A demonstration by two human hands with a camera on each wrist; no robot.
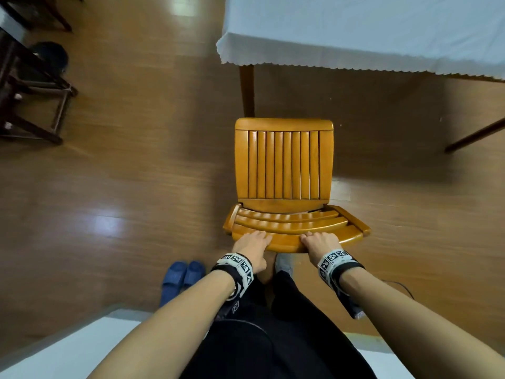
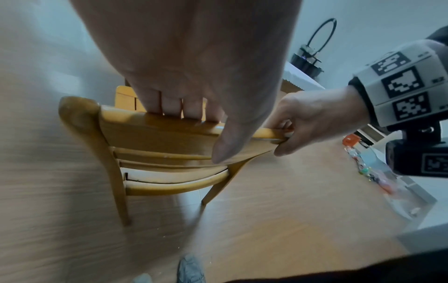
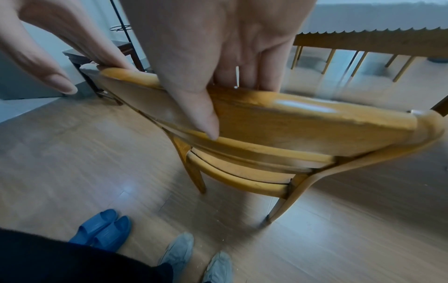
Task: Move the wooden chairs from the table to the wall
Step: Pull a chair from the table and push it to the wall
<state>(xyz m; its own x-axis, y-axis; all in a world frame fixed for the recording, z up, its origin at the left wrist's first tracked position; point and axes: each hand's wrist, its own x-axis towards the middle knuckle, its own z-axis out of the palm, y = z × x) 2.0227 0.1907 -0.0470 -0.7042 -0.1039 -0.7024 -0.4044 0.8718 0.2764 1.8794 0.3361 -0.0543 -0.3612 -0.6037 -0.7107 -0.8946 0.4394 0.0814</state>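
Note:
A honey-coloured wooden chair (image 1: 284, 165) with a slatted seat stands on the floor just in front of me, facing the table (image 1: 355, 31). Both hands grip the top rail of its back. My left hand (image 1: 252, 243) holds the rail's left part, fingers (image 2: 179, 109) hooked over the front edge and thumb down the back. My right hand (image 1: 319, 240) holds the right part the same way, its thumb (image 3: 206, 122) pressed on the rail's rear face. The chair's back legs (image 3: 278, 208) reach down to the floor; whether they touch it is unclear.
The table wears a white scalloped cloth, and one table leg (image 1: 247, 88) stands just beyond the seat. Dark wooden furniture (image 1: 32, 91) sits at the left. Blue slippers (image 1: 183, 277) lie by my left foot. A white surface (image 1: 68, 351) lies behind at lower left.

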